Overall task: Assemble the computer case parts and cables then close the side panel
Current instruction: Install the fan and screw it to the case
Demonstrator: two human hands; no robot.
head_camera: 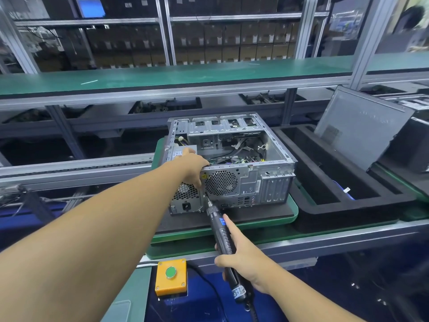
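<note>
An open grey computer case (pixel 250 180) lies on its side on a green pallet (pixel 293 210), rear panel facing me, cables and boards visible inside. My left hand (pixel 193 163) grips the case's upper rear edge near the power supply (pixel 185 201), thumb down over the rear panel. My right hand (pixel 241 254) grips a black electric screwdriver (pixel 222 231), index finger stretched along its barrel. The bit tip touches the rear panel between the power supply and the fan grille (pixel 221 182). A grey side panel (pixel 357 131) leans upright to the right.
A black foam tray (pixel 343 214) sits right of the case, with the side panel leaning behind it. A yellow box with a green button (pixel 171 276) is mounted at the near edge. A green shelf (pixel 185 75) runs above the conveyor rails.
</note>
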